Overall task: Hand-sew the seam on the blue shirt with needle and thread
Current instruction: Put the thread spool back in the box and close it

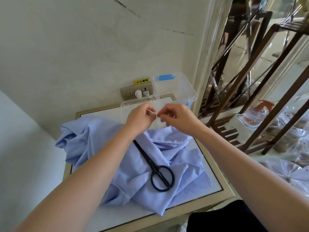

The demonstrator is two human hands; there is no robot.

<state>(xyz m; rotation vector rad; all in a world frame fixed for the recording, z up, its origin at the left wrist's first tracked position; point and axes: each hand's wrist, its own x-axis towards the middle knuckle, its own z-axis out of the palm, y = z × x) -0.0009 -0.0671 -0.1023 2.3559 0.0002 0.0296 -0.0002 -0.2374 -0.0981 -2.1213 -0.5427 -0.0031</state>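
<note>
One blue shirt (127, 164) lies all bunched up on the small table (222, 186), under both arms. No stitches show on it, and no hand touches it, so I think the sewing has not started yet. Black scissors (157, 169) lie shut on top of the shirt, on its near side.

Both hands are held up over the far edge of the shirt. The left hand (140, 118) and the right hand (177, 119) almost meet, with their fingers curled and the tips close together. It looks like they are getting the needle and thread ready. These are too tiny to see, so I cannot tell what each hand pinches.

Past the hands stands a clear box (175, 87), with a wall socket (133, 93) to its left.
</note>
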